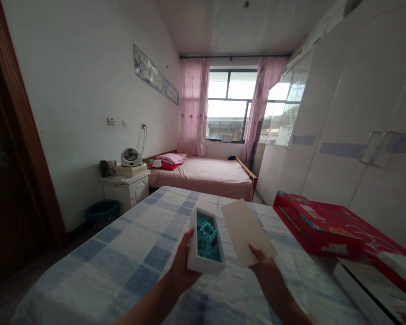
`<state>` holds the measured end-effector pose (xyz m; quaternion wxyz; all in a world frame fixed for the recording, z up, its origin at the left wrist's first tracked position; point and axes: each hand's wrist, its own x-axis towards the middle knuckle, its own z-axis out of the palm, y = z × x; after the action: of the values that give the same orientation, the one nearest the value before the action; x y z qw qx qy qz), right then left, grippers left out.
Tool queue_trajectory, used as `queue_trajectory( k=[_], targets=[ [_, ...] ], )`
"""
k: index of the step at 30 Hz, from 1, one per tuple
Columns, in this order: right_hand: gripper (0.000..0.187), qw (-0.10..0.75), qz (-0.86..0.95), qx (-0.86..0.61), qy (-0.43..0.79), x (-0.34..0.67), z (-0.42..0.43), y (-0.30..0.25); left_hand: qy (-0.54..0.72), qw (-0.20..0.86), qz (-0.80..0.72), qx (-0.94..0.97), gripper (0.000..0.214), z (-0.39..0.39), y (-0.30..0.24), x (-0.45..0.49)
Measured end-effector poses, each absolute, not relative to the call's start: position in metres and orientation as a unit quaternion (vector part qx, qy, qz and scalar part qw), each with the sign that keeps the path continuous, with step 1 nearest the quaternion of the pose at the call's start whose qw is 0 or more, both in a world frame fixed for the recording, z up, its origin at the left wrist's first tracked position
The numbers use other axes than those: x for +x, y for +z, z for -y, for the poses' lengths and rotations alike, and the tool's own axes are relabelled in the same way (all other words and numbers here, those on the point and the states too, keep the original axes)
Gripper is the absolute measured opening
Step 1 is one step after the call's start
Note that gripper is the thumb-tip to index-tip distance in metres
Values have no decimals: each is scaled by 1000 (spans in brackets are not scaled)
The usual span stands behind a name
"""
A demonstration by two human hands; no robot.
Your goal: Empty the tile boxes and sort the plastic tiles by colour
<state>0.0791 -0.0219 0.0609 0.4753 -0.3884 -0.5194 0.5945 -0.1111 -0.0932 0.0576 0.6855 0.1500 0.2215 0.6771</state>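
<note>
A small white box (208, 267) without its top is held by my left hand (182, 262), which wraps round its left side and underside. Inside it lie several teal interlocking plastic pieces (208, 234), tilted toward me. My right hand (261, 261) pinches a flat cream rectangular card or lid (245, 228) near its lower edge, thumb on top, with the fingers mostly hidden beneath. Card and box are apart, side by side above the blue-and-white checked tablecloth (122, 255).
Red boxes (321, 221) and a white box (368, 284) lie on the right. Beyond the table stands a pink-covered bed (206, 174). At left are a white nightstand (140, 189) with a fan (131, 156) and a dark bin (102, 210). White wardrobes (352, 113) line the right wall.
</note>
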Motion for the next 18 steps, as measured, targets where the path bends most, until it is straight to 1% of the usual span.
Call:
queue_trajectory(
  k=[3, 6, 9, 12, 15, 18],
  targets=[
    [67, 475, 520, -379, 601, 71, 10, 48, 715, 606, -320, 141, 36, 111, 66, -166],
    [60, 443, 554, -413, 571, 76, 1, 30, 720, 531, -429, 123, 34, 129, 72, -219],
    [53, 414, 574, -443, 550, 84, -5, 18, 701, 455, -528, 154, 32, 143, 76, -260],
    [54, 404, 589, -457, 531, 88, -5, 17, 675, 427, -581, 158, 30, 151, 80, -287],
    [55, 393, 595, -475, 516, 89, -3, 22, 644, 409, -626, 160, 33, 153, 84, -301],
    [54, 376, 590, -500, 511, 89, -2, 24, 644, 360, -649, 183, 35, 149, 85, -304]
  ],
)
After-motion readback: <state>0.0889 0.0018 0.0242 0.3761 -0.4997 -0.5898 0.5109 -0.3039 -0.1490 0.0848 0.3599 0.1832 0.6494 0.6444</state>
